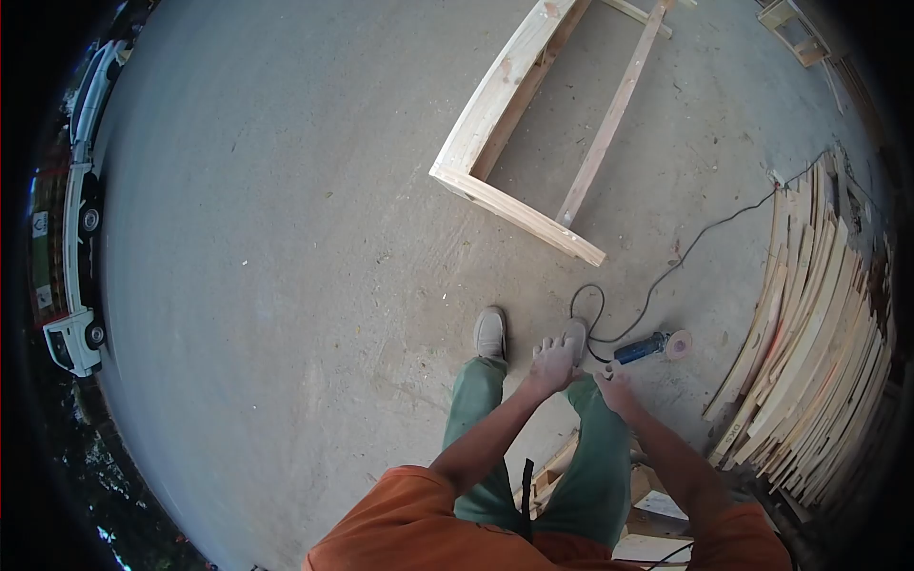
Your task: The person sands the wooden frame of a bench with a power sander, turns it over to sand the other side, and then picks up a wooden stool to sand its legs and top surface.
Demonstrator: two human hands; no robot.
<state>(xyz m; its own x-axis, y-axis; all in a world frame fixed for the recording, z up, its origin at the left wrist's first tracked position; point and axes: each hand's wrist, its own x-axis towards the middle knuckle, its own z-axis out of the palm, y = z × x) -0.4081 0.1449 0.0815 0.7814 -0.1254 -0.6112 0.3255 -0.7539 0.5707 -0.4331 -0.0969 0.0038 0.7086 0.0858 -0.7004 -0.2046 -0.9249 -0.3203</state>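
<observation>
My left hand (552, 367) is held out over my right shoe, palm down, with its fingers apart and nothing visible in it. Close beside it, my right hand (615, 388) is above my right knee; its fingers are small and partly bent, and what they hold, if anything, cannot be made out. A blue angle grinder (641, 348) with a round disc lies on the concrete floor just beyond my right hand. Its black cord (651, 289) loops across the floor. Further ahead lies a wooden frame (533, 214) of pale boards.
A large stack of thin wood strips (809, 333) lies at the right. Wooden pieces (557, 471) are behind my legs. A small wooden frame (795, 30) is at the top right. White trucks (71, 341) stand at the far left, beyond the concrete floor (286, 238).
</observation>
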